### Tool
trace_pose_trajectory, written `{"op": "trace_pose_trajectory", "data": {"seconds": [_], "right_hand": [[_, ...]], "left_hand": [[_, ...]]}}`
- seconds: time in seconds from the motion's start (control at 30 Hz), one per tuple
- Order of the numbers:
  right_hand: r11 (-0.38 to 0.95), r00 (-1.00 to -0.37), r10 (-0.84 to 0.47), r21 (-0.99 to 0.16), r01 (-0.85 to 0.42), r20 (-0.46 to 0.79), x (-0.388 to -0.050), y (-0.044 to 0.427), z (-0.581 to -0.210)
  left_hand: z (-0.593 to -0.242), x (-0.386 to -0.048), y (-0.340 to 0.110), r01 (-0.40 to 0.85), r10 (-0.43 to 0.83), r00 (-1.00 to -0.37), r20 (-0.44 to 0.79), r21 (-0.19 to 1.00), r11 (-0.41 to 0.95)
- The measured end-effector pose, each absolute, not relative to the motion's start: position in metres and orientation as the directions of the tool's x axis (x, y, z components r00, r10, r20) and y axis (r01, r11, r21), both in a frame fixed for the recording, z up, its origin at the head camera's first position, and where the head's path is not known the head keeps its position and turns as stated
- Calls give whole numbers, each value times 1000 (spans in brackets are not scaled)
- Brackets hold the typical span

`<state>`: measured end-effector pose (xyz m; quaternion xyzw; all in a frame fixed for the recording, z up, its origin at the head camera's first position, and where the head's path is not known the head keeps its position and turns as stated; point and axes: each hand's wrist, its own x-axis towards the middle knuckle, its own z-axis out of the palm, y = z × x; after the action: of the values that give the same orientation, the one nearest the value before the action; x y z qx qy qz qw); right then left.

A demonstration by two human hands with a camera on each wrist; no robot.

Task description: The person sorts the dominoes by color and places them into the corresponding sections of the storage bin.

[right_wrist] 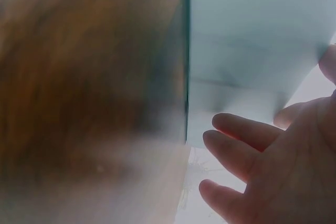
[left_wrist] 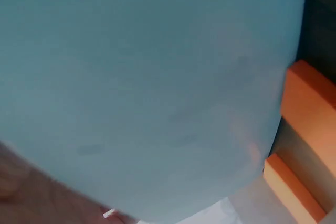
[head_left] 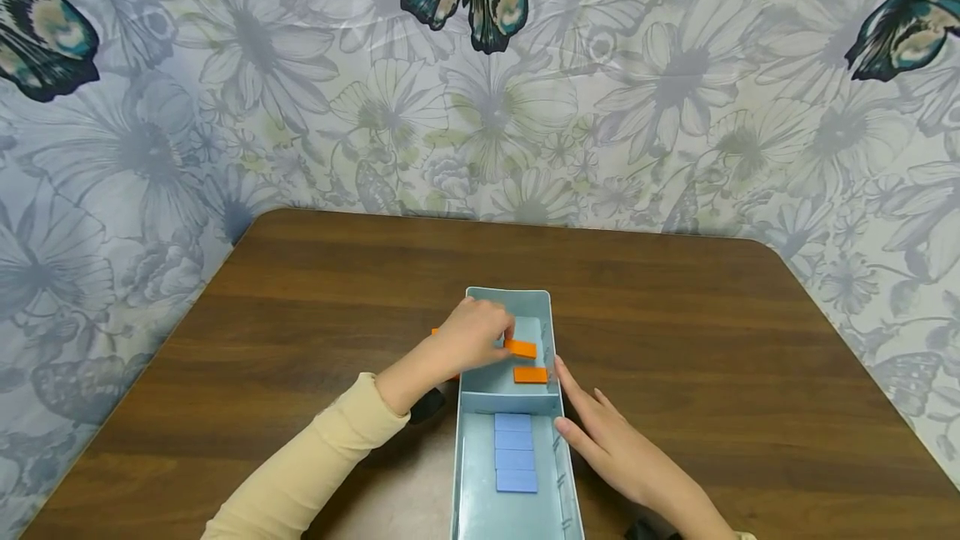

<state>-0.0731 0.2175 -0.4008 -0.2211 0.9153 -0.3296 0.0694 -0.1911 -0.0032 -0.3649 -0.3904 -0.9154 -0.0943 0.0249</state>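
Orange block pinched by left hand, in far half of pale-blue tray; second orange block at five o'clock, blue tiles at six past divider. Right hand, fingers straight, touches tray's three-o'clock side. Orange pieces outside at nine, mostly hidden in head view; tray's near end cut off.

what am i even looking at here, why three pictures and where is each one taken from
No machine here: a person is working with bare hands. The wide picture is from a head camera; the two close-ups are from cameras on the left and right wrists. On the wooden table sits a pale blue tray. Four blue pieces lie in its near compartment. In the far one, the left hand pinches an orange block beside another orange block. The right hand touches the tray's side.
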Motion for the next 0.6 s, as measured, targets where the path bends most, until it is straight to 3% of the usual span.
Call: {"op": "trace_pose_trajectory", "data": {"seconds": [0.6], "right_hand": [[663,-882,-470,-649,-372,25,-75,218,-401]], "left_hand": [[-374,-190,9,696,698,-716,31,109,709]]}}
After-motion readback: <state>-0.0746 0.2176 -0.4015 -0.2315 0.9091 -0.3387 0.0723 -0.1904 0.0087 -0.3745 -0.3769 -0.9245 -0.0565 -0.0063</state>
